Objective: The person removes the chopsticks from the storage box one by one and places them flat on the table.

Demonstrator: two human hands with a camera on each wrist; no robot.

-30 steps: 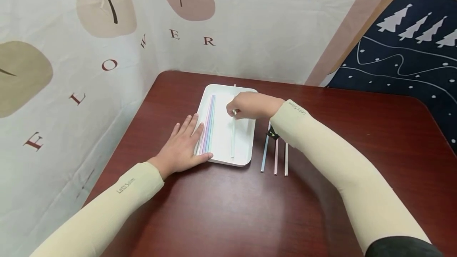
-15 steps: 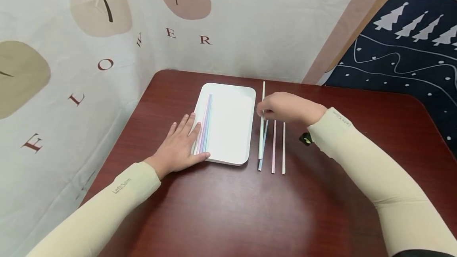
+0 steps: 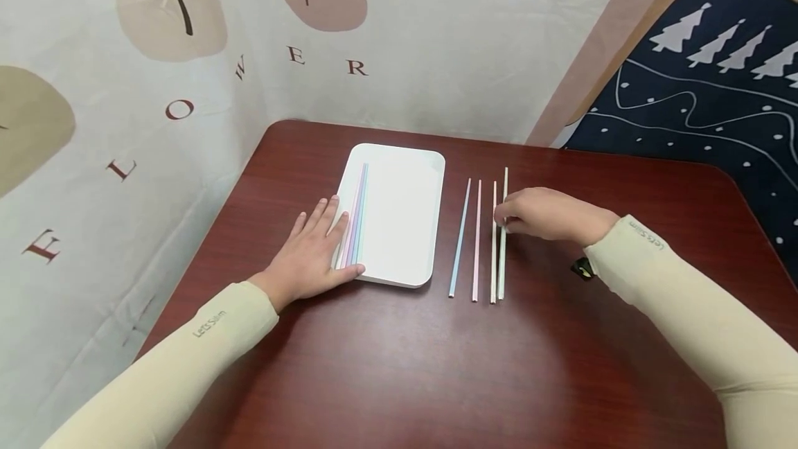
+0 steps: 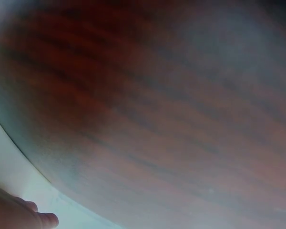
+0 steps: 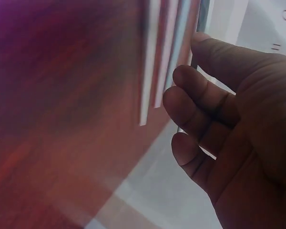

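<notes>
My right hand (image 3: 542, 213) pinches a pale green chopstick (image 3: 501, 269) near its middle, at the right end of a row on the table. A cream chopstick (image 3: 494, 262) lies just beside it, close to the fingertips. Farther left are a pink chopstick (image 3: 476, 241) and a blue chopstick (image 3: 459, 241). With fingers spread, my left hand (image 3: 299, 262) rests on the left edge of a white tray (image 3: 402, 220). Several pastel chopsticks (image 3: 355, 227) lie side by side in the tray near that hand. The right wrist view shows curled fingers (image 5: 183, 109), with the grip point partly hidden.
The dark red wooden table (image 3: 386, 366) ends at the back against a white cloth (image 3: 436, 54) with printed shapes and letters. A dark blue cloth (image 3: 698, 109) with white trees hangs at the right. The left wrist view is mostly blurred tabletop.
My right hand has carried the pale green chopstick out of the tray, rightward past the three others, down beside the cream one. The left hand has stayed on the tray edge.
</notes>
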